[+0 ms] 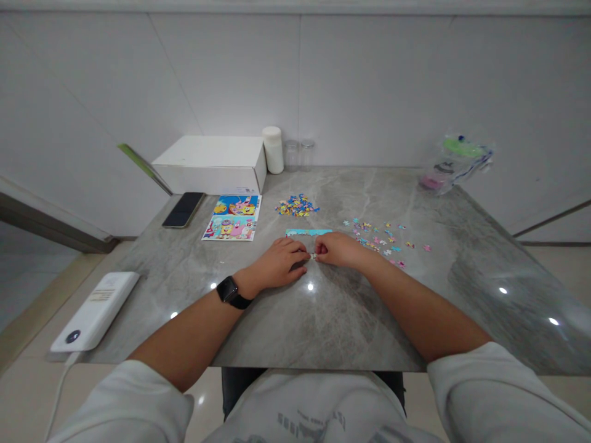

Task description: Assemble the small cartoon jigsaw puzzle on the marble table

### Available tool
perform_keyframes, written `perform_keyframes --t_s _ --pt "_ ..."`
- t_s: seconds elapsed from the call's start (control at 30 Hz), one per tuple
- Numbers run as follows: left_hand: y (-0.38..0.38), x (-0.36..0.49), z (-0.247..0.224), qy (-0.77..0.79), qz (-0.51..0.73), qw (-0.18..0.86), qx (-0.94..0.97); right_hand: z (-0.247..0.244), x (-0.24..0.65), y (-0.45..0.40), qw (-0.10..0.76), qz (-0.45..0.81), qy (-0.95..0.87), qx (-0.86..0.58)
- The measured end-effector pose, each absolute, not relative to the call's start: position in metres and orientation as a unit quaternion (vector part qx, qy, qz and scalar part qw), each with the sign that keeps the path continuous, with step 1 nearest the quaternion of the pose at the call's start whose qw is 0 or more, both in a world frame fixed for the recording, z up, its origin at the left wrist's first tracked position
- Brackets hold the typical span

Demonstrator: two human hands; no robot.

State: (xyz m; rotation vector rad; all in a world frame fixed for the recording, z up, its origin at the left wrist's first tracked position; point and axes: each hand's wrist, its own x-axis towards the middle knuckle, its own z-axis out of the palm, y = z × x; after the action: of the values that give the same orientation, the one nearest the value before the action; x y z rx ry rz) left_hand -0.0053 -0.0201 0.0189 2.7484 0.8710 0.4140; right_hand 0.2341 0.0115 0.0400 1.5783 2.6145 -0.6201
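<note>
well in from table's (300,338) near edge, loose left hand (281,263) is steadying a puzzle piece (313,256), right hand (339,249) pinching it, best kept flat.

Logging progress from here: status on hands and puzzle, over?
Left hand and right hand at pale puzzle bit. Blue puzzle strip just beyond. Loose pieces off right; no obstruction seen.

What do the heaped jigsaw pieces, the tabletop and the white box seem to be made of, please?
Heaped jigsaw pieces: probably printed cardboard, judging by their small, flat, brightly coloured shapes, though plastic is possible.
Tabletop: polished stone or a stone-look slab, from its grey veining and bright light reflections.
White box: likely matt cardboard, given its straight folded edges.
</note>
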Motion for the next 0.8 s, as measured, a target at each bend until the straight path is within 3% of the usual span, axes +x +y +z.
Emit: perform_keyframes --t_s 0.3,0.8 --pt "-0.009 -0.017 0.022 0.367 0.209 0.118 0.899 0.038 0.236 0.013 0.005 -0.195 0.845 0.497" --pt "-0.01 -0.008 0.013 0.423 0.176 0.1 0.883 0.044 0.236 0.011 0.014 -0.199 0.841 0.503"
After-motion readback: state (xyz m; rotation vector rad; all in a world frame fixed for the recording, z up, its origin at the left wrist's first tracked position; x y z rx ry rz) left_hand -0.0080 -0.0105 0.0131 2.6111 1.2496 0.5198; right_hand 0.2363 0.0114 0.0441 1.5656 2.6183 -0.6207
